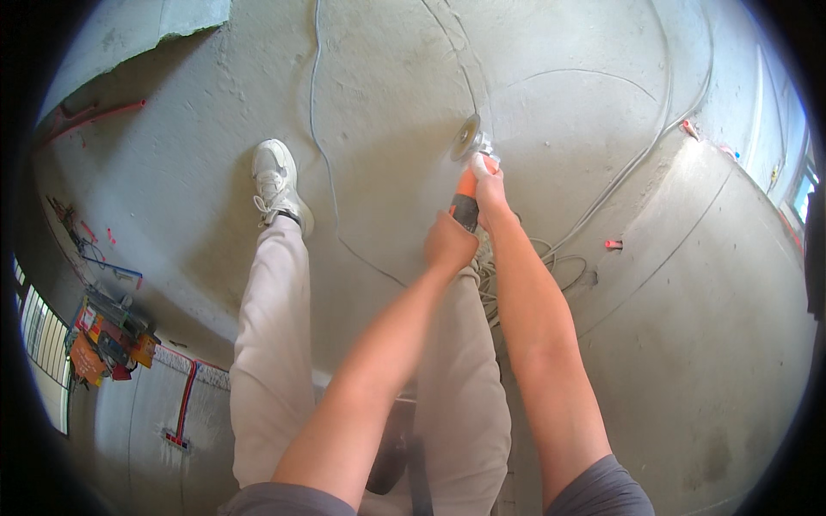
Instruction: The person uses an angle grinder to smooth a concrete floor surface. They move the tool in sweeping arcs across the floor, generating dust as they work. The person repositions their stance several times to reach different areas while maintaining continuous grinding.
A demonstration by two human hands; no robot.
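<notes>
An orange and black angle grinder (465,209) is held in both of my hands, its head pointing away from me. My left hand (449,245) is wrapped round the dark rear of the body. Farther forward, my right hand (490,191) closes round the orange front part, just behind the metal head. The round disc (466,138) stands on edge at the near end of a dark line (459,64) on the grey concrete floor (379,120). Whether the disc touches the concrete I cannot tell. Faint haze hangs about the disc.
A grey cable (315,112) runs down past my left shoe (275,176). More cable lies coiled (559,268) beside my right leg, stretching toward the upper right. Red pipe stubs (613,245) stick out at right. Piled boxes (95,344) stand at far left.
</notes>
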